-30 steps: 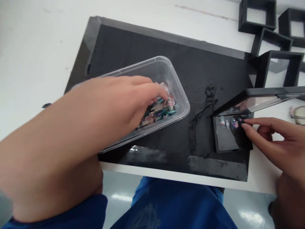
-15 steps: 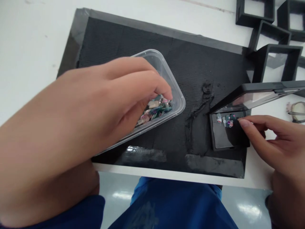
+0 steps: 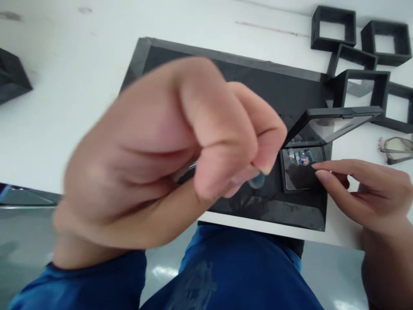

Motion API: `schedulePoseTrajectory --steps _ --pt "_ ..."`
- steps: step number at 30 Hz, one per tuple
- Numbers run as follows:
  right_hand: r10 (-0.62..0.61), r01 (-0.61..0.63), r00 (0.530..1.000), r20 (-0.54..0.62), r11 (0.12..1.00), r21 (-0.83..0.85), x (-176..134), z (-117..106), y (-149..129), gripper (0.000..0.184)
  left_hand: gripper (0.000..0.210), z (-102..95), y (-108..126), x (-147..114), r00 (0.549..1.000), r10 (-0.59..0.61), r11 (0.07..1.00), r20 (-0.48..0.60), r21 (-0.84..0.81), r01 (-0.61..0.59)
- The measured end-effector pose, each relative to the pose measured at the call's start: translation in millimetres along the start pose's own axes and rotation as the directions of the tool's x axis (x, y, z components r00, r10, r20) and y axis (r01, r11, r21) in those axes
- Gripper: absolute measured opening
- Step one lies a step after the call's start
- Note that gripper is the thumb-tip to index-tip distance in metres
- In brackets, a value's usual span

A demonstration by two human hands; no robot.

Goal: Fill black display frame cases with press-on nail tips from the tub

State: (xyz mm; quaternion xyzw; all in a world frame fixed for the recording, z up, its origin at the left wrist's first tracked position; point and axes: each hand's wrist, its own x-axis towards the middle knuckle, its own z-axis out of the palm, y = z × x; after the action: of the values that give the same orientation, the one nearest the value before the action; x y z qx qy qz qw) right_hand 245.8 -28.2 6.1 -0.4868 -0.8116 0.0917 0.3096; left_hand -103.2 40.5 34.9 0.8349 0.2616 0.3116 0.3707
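My left hand (image 3: 180, 146) is raised close to the camera, fingers curled in a pinch. A translucent bluish false nail (image 3: 257, 181) sticks out past its fingertips. Behind this hand, the clear plastic tub is almost wholly hidden. At the right, a small black case (image 3: 301, 181) lies with its clear-windowed lid (image 3: 335, 125) tilted up. Several dark green and glittery false nails (image 3: 303, 158) lie in a row near the hinge side. My right hand (image 3: 364, 185) has thumb and forefinger pinched over the case's right side; whatever is between them is too small to tell.
A black mat (image 3: 284, 211) with taped edges lies under the case on the white table (image 3: 97, 26). Several black square frames (image 3: 361, 77) stand at the back right. Glasses (image 3: 396, 150) lie at the right. A dark block (image 3: 13, 77) sits at the far left.
My left hand has come up out of the tub toward the camera, now with a false nail in its fingertips. The view has shifted; my right hand stays at the case.
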Motion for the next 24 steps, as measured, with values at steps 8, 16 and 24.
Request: schedulePoseTrajectory --steps 8,16,24 --pt "-0.033 0.034 0.999 -0.033 0.998 0.049 -7.6 2.3 3.2 0.008 0.032 57.8 87.8 46.4 0.961 -0.219 0.870 -0.170 -0.480 0.114" --pt "-0.014 0.041 0.994 -0.107 0.968 0.248 -8.6 -4.3 -7.9 0.009 0.026 107.4 81.9 58.6 0.923 -0.269 0.773 -0.274 -0.634 0.037" --pt "0.036 0.079 0.954 -0.298 0.928 0.365 -14.5 -5.0 -9.3 0.016 0.029 132.3 58.5 70.5 0.950 -0.262 0.350 0.168 -0.901 0.256"
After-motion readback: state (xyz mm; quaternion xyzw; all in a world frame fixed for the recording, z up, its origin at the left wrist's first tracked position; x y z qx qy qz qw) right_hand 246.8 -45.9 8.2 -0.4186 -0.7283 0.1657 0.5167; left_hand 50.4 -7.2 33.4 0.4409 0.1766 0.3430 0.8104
